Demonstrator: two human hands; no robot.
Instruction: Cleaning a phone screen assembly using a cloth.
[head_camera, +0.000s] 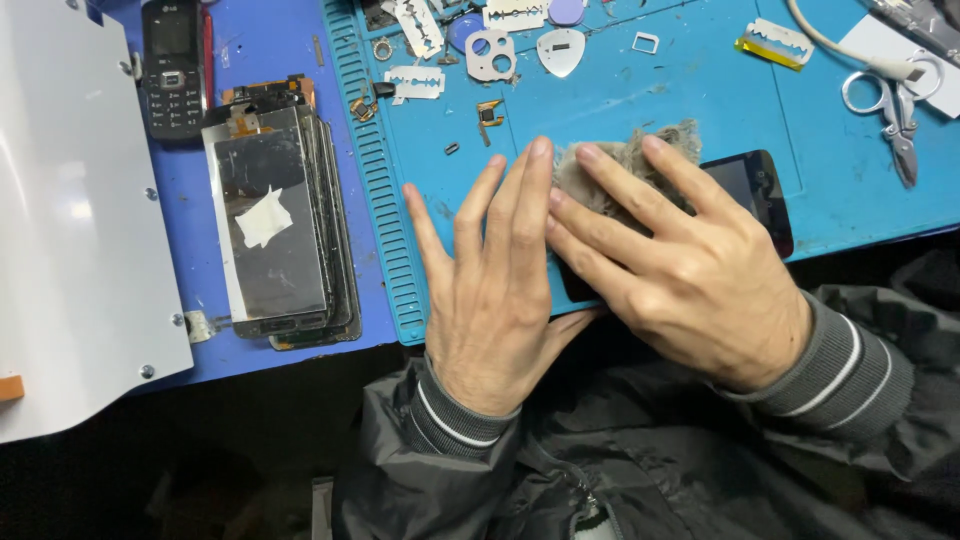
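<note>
A frayed, fuzzy grey cloth (625, 160) lies on a glossy black glass phone (750, 190). The blue mat (640, 95) looks matt and rubbery, with ribbed edges. Razor blades (415, 82) and scissors (895, 115) are shiny metal.

On your blue mat (700, 100) lie razor blades (415, 82), a guitar-pick-shaped pry tool (561, 50) and scissors (893, 105). To your left a stack of phone screens (280, 230) sits beside a black keypad phone (172, 65) and a white panel (70, 220).
</note>
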